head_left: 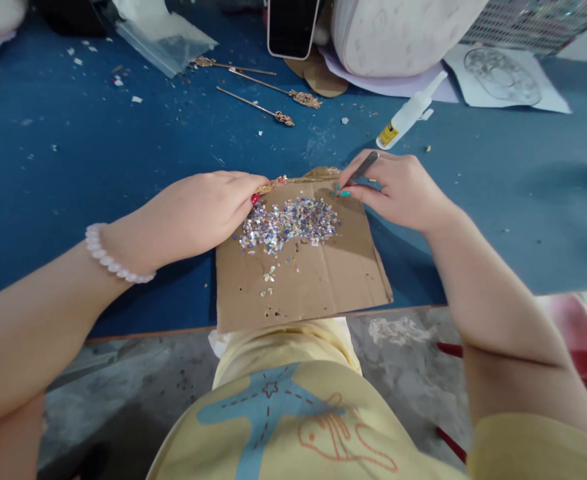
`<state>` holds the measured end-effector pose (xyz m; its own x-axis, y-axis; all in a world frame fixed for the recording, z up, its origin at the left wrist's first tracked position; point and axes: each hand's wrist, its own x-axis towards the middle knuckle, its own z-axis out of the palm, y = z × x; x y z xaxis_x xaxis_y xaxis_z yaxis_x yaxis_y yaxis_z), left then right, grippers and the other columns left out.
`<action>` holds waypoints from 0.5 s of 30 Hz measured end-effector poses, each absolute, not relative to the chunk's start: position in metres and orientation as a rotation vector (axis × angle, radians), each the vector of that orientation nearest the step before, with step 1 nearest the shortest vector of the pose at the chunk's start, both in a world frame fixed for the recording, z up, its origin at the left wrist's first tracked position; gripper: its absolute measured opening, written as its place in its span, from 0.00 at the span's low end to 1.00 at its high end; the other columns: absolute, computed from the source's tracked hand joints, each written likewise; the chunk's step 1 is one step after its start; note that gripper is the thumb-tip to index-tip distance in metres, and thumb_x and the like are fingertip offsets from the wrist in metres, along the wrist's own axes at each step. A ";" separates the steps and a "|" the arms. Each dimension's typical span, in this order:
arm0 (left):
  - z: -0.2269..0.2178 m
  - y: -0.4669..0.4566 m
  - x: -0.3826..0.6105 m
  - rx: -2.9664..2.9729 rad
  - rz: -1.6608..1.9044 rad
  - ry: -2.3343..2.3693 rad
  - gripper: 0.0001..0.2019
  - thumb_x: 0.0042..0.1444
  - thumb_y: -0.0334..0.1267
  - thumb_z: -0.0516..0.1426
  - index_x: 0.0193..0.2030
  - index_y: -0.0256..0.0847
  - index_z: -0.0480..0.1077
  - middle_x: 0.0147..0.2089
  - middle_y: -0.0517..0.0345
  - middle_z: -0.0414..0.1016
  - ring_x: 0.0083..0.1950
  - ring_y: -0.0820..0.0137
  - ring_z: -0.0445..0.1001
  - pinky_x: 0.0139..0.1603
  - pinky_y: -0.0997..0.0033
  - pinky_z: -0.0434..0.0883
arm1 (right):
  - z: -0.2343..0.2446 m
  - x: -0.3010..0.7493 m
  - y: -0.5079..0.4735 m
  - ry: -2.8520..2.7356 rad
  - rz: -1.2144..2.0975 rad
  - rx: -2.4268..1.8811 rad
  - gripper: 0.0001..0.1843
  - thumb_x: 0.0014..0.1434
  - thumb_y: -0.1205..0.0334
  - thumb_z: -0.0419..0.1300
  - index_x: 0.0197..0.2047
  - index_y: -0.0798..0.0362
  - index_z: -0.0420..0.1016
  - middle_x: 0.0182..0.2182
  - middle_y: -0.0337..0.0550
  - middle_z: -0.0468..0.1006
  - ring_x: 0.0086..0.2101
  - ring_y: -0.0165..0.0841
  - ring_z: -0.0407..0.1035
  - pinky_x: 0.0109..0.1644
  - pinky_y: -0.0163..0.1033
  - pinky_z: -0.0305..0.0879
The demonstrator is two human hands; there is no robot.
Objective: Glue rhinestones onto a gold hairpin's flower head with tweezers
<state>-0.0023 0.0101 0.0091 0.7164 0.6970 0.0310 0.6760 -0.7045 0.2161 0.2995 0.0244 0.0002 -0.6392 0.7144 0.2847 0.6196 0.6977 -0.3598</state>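
My left hand [208,210] is closed at the far left edge of a cardboard sheet [313,283]. Its fingers pinch a gold hairpin [276,182] with small reddish bits on it; the fingers partly cover it. Over the sheet's far right corner, my right hand [398,190] grips dark tweezers [363,170], their tips low near the cardboard. Between the hands lies a pile of tiny blue, white and silvery chips [293,223]. A few loose pale chips [270,274] are scattered on the near side of the pile.
On the blue table [98,133], several ornate hairpins [283,119] lie beyond the sheet. A white glue bottle [408,117] rests by my right hand. Farther back are a phone [293,27], a plastic bag [166,43], a pale rounded case [398,33] and a printed drawing [506,77].
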 end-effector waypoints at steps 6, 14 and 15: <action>0.009 0.010 -0.003 2.736 0.173 1.088 0.21 0.68 0.35 0.42 0.63 0.35 0.64 0.60 0.46 0.72 0.60 0.58 0.72 0.60 0.56 0.69 | -0.001 0.299 0.023 -2.459 0.351 -1.067 0.09 0.65 0.57 0.54 0.40 0.48 0.75 0.38 0.42 0.79 0.41 0.39 0.75 0.48 0.47 0.72; 0.009 0.010 -0.002 2.749 0.164 1.094 0.21 0.68 0.35 0.42 0.64 0.34 0.63 0.63 0.46 0.70 0.62 0.59 0.70 0.63 0.57 0.67 | -0.002 0.300 0.025 -2.405 0.383 -1.061 0.09 0.63 0.55 0.57 0.40 0.49 0.75 0.36 0.43 0.79 0.38 0.38 0.75 0.46 0.46 0.73; 0.008 0.010 -0.002 2.750 0.163 1.097 0.21 0.68 0.35 0.42 0.64 0.34 0.63 0.63 0.47 0.70 0.62 0.59 0.70 0.63 0.57 0.67 | -0.002 0.300 0.025 -2.404 0.380 -1.055 0.09 0.63 0.55 0.57 0.40 0.49 0.75 0.35 0.42 0.79 0.38 0.38 0.75 0.46 0.46 0.73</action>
